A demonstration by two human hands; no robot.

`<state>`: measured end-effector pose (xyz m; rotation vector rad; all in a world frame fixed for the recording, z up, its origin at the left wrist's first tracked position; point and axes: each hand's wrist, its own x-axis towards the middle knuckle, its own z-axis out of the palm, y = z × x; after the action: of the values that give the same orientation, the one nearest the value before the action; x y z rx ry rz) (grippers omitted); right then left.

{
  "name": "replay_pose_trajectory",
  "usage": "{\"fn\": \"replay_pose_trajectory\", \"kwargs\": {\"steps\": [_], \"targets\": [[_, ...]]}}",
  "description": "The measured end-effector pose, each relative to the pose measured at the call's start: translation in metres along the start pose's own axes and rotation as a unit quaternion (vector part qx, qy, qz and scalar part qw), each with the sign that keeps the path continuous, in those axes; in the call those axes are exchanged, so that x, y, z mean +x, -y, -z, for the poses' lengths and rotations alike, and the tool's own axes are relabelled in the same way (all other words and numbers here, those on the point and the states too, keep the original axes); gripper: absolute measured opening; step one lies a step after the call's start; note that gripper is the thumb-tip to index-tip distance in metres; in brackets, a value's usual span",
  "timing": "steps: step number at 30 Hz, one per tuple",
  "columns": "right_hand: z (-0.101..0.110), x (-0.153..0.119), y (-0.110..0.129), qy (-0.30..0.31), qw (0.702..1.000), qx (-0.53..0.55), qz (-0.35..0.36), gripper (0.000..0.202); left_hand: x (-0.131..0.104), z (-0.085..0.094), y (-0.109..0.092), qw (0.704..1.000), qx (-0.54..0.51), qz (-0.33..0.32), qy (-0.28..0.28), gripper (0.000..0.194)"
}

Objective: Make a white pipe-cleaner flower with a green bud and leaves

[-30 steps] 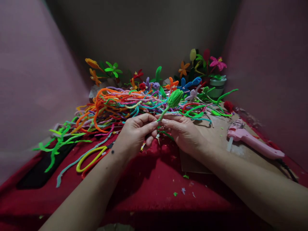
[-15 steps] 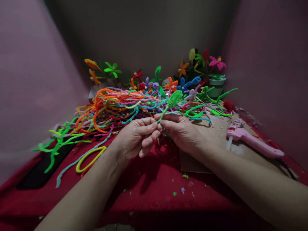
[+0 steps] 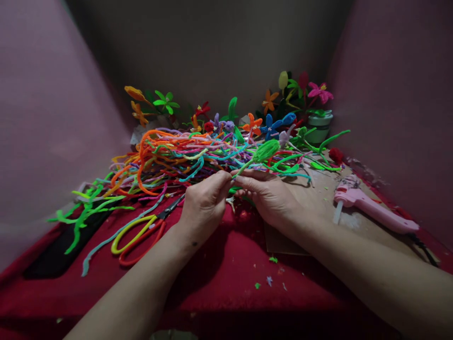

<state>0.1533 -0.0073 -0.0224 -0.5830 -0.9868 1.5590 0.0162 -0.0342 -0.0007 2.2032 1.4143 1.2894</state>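
Observation:
A green pipe-cleaner leaf [image 3: 266, 151] on a thin stem leans to the right above my fingers. My right hand [image 3: 264, 191] pinches the stem between thumb and forefinger. Close against it, my left hand [image 3: 208, 198] is closed at the lower end of the same stem; its fingertips are mostly hidden behind the thumb and knuckles. Just below, a small pale frayed tip [image 3: 230, 203] shows between the hands. Scissors [image 3: 148, 229] with yellow and red handles lie beside my left wrist, their blades pointing away to the right.
Behind my hands spreads a heap of coloured pipe cleaners [image 3: 173, 153]. A pink glue gun [image 3: 371, 203] rests on brown cardboard [image 3: 286, 241] to the right. Pipe-cleaner flowers stand along the back, near a small pot [image 3: 319, 127]. A black flat object [image 3: 53, 257] lies at left.
The leaf has tilted further to the right. My left hand has turned over, its back now facing up, and its forearm has shifted right, uncovering the scissors.

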Motion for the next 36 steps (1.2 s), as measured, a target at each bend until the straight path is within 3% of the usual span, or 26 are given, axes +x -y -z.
{"fn": "replay_pose_trajectory", "kwargs": {"steps": [4,8,13,25,33,36], "targets": [[0.002,0.0,0.0,0.044,0.999,-0.004,0.012,0.013,0.003,0.004,-0.004,0.987,-0.12,0.096,0.046,0.013],[0.003,0.002,0.001,0.071,0.997,0.005,0.0,0.012,0.008,0.01,-0.01,0.941,-0.253,0.197,0.11,0.016],[0.004,0.001,0.001,0.069,0.997,0.012,-0.013,0.012,0.011,0.015,-0.01,0.884,-0.352,0.266,0.155,0.019],[0.003,0.0,0.0,0.095,0.992,0.077,-0.032,0.012,0.01,0.016,-0.009,0.876,-0.374,0.251,0.174,0.018],[0.002,0.001,0.004,0.134,0.989,0.049,-0.045,0.015,0.011,0.023,0.002,0.807,-0.453,0.28,0.256,0.013],[0.002,0.001,0.004,0.129,0.991,0.037,-0.027,0.015,0.011,0.021,0.002,0.813,-0.44,0.269,0.27,0.014]]}}
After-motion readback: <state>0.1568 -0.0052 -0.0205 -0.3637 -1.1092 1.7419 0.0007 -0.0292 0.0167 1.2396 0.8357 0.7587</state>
